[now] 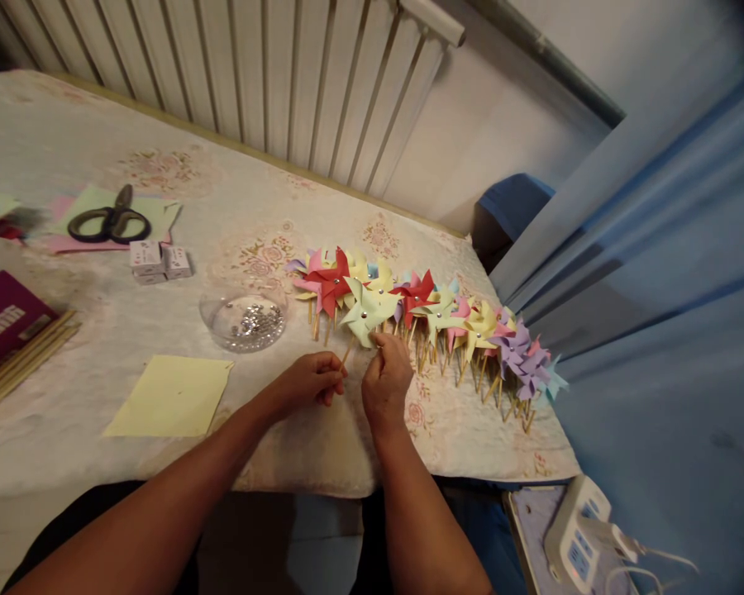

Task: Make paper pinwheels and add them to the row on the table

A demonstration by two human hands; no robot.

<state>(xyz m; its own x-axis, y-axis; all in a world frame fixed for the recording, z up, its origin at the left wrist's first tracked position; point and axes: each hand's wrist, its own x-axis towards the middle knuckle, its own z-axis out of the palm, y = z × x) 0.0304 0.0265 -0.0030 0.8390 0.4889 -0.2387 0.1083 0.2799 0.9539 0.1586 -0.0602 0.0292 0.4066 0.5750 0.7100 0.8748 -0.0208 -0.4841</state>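
So the left hand (319,380) has the stick of a pale green pinwheel (364,316) pinched in its fingers, over the table (316,459) toward its near edge. Right hand (388,376) is curled up at the pinwheel's lower blade, can't tell if it's actually gripping it. Just beyond, a bunch of finished pinwheels (479,326) runs to the table's right edge. Left of the hands: a clear dish (212,321) of shiny pins, then a yellow square (167,401) nearer the front edge, and black-handled scissors (110,225) on paper toward the back-left corner.
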